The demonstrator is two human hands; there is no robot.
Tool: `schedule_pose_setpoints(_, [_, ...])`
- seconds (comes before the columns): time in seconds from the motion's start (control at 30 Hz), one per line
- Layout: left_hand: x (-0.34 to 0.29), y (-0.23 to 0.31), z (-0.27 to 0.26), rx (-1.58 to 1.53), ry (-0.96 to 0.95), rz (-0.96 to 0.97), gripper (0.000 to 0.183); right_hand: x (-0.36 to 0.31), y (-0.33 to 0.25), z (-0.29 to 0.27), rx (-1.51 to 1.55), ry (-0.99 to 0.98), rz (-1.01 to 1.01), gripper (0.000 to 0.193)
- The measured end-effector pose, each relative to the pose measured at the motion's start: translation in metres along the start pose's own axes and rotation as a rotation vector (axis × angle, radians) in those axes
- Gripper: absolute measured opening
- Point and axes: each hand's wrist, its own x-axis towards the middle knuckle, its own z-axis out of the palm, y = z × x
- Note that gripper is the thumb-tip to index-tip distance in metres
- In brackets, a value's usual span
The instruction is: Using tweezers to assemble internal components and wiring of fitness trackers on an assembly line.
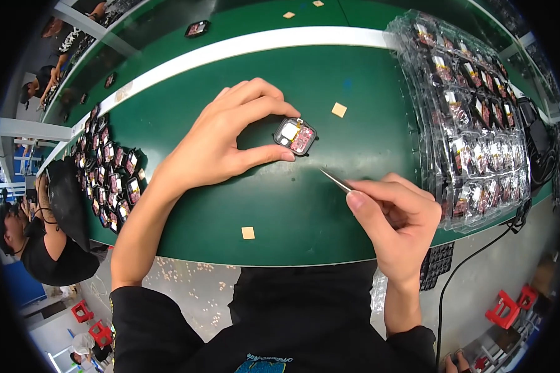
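Between the thumb and fingers of my left hand (230, 133) is a small black square device casing (296, 136), its inside showing a white block, a yellow strip and a reddish circuit board. The casing is at the green tabletop, gripped by its edges. My right hand (401, 217) pinches a pair of metal tweezers (335, 179), whose tips point toward the casing but stay apart from it. A small tan square (338, 110) lies beyond the casing to the right, and another tan square (248, 232) lies near the table's front edge.
Many similar casings (115, 180) are heaped at the left. Stacked clear plastic trays (479, 143) filled with casings stand at the right, beside black cables (538, 149). A white rail (261, 40) crosses the table's far side. A co-worker (50, 242) sits at the left.
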Motion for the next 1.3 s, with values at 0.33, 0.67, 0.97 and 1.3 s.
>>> schedule_pose_setpoints(0.33, [-0.008, 0.018, 0.008, -0.153, -0.123, 0.03, 0.058, 0.009, -0.006, -0.014, 0.137, -0.099, 0.137, 0.015])
schedule_pose_setpoints(0.67, [-0.007, 0.015, 0.017, -0.095, -0.078, 0.129, 0.064, 0.015, 0.006, -0.003, -0.303, -0.081, -0.083, 0.012])
schedule_pose_setpoints(0.97, [-0.006, 0.015, 0.017, -0.118, -0.082, 0.086, 0.066, 0.017, 0.006, -0.001, -0.356, -0.094, -0.14, 0.015])
schedule_pose_setpoints(1.3, [-0.005, 0.018, 0.015, -0.13, -0.075, 0.061, 0.062, 0.012, 0.01, 0.002, -0.48, -0.017, -0.346, 0.029])
